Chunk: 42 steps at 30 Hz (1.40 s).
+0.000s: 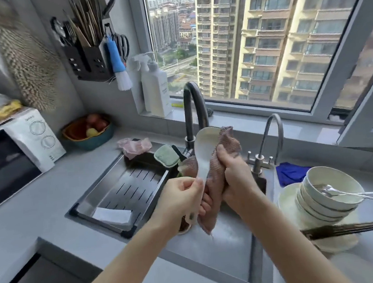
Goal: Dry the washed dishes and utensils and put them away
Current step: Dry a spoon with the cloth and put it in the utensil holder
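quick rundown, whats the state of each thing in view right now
rice paddle: upright over the sink, being wiped
left hand: shut on the paddle handle
right hand: shut on the cloth, pressed to the paddle
bowls: stacked on a plate, tilted
spoon: resting in the top bowl
chopsticks: lying flat across the plate
faucet: no water running
window: swung open

Two bare forearms, no sleeves, left hand, right hand
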Available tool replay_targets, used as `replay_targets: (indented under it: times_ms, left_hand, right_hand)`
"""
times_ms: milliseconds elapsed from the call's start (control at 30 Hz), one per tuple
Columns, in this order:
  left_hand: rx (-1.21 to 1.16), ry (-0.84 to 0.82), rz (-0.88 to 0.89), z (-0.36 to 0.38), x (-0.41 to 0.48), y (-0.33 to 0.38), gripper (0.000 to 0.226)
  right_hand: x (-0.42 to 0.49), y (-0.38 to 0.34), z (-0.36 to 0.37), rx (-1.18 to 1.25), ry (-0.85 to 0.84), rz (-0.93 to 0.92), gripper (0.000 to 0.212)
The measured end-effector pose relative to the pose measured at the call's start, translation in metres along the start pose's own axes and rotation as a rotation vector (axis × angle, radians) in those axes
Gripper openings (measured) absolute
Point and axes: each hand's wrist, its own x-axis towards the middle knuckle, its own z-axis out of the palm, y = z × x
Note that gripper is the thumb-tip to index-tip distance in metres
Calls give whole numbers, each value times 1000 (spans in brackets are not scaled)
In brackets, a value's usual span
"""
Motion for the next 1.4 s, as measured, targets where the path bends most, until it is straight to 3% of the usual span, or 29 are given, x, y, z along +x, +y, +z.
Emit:
replay_targets:
  times_ms: [133, 200, 267, 333, 433, 567, 800, 900, 1000, 1100, 1167, 1400]
  left_hand:
    - [221, -27, 24, -52, 5, -9, 44]
    - [399, -126, -24, -94, 6, -10, 41]
    - [439, -177, -113, -145, 8, -4, 41]
    - [423, -65, -89, -201, 15, 9, 41]
    - [444, 147, 125, -267, 42, 17, 32]
    - [510, 83, 200, -303, 72, 22, 25]
    - [457, 498, 85, -361, 141, 14, 23]
    - [320, 563, 32, -392, 173, 25, 27]
    - [257, 653, 46, -411, 197, 49, 17]
    - [188, 782, 138, -437, 213, 77, 23]
    - [181, 781, 200, -449, 222, 93, 21]
    - [398, 873, 602, -482, 256, 168, 19]
  right_hand:
    - [22, 41, 40, -169, 107, -29, 20]
    - [29, 63, 69, -222, 142, 2, 25]
    - [37, 81, 95, -428, 151, -87, 33]
    - [44, 90, 124, -563, 99, -169, 21]
    - [54, 104, 165, -712, -56, -217, 14]
    - [65, 128, 216, -809, -199, -253, 16]
    - [103, 149, 258, -795, -256, -326, 39]
    - [125, 137, 263, -864, -324, -366, 41]
    - [152, 112, 271, -918, -319, -437, 46]
    - [180, 74, 283, -1065, -292, -540, 46]
    - [198, 49, 296, -1176, -258, -599, 43]
    - [229, 8, 349, -1349, -171, -655, 56]
